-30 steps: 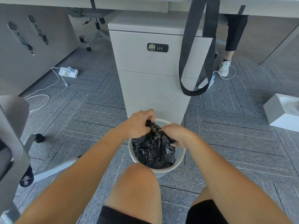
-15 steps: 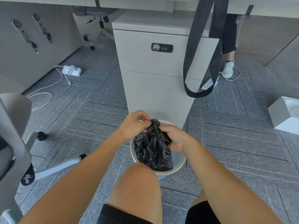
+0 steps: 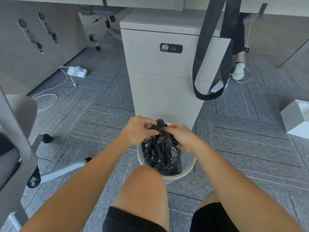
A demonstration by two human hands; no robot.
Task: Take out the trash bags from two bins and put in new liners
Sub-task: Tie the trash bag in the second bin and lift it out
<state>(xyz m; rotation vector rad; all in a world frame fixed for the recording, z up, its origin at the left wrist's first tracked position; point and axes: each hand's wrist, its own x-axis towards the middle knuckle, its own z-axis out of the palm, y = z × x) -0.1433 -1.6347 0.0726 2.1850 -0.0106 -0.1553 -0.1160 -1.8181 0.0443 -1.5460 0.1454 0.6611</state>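
Grey carpet-tile office floor, drawer cabinet behind bin w/ black bag

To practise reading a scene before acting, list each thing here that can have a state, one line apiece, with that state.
trash bag, neck gathered, sitting in the bin
bin, upright on the carpet, bag not yet out
left hand, grips the bag's neck
right hand, grips the bag's neck
cabinet, both drawers shut
strap, hanging in a loop before the cabinet
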